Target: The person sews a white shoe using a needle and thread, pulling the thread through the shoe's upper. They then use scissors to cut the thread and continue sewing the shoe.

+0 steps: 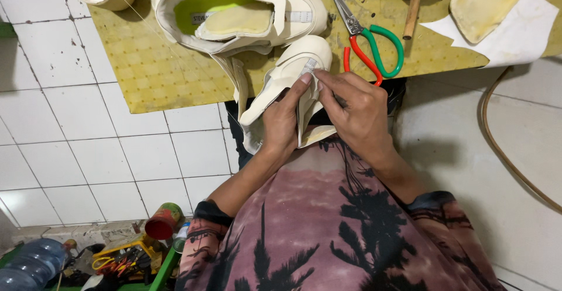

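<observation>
Two hands grip my cream shoe (287, 74) at the table edge (175, 101); left hand (281, 124) and right hand (357, 112) pinch closed on its upper; its long axis points away from me, toe toward the scissors (369, 45)

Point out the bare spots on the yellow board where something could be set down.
Free: the yellow board left of the upper shoe, and the strip between the scissors and white paper. Crowded: centre, around both shoes and hands.
</observation>
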